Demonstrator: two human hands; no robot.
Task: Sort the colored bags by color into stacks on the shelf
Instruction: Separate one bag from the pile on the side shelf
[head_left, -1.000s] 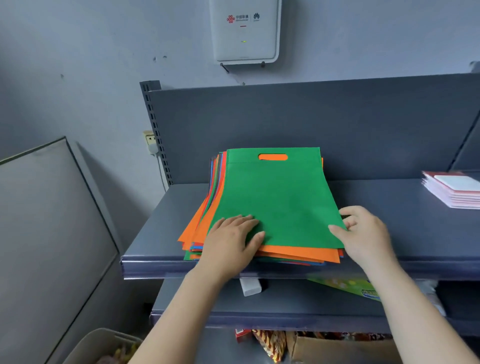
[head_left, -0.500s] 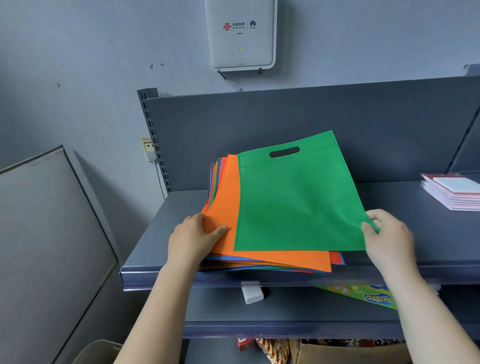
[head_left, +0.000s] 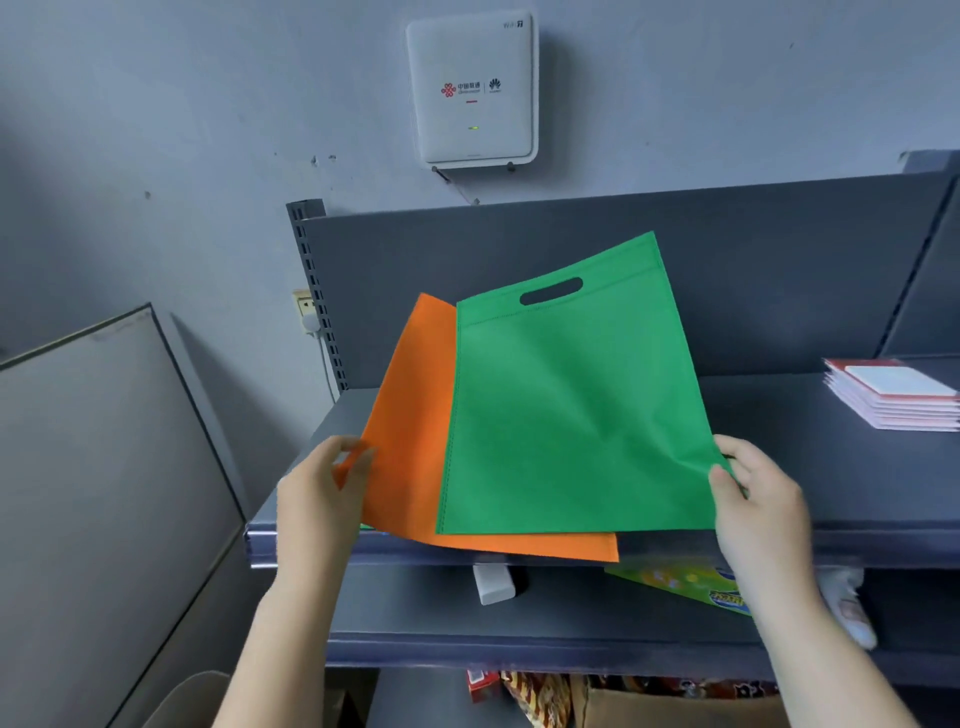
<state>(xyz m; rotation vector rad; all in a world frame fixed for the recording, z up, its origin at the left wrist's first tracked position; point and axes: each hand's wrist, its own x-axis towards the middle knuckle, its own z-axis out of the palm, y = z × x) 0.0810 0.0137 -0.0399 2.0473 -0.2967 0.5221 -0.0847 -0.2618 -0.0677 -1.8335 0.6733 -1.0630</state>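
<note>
Frame centre: right hand (head_left: 761, 506) pinches green bag (head_left: 574, 415), left hand (head_left: 319, 499) pinches orange bag (head_left: 410, 447); both bags run lengthwise up-frame, green's handle cutout tilted upper right, above the shelf (head_left: 831, 467).

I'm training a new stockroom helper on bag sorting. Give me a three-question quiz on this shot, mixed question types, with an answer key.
1. True or false: the left hand pinches the orange bag.
2. Which bag does the right hand hold? A) blue B) green C) red
3. Fill in: the stack of pink and white booklets lies on the shelf to the ____ of the bags.

Key:
1. True: it pinches the bag's lower left corner.
2. B: it grips the green bag at its lower right corner.
3. Right.
</note>
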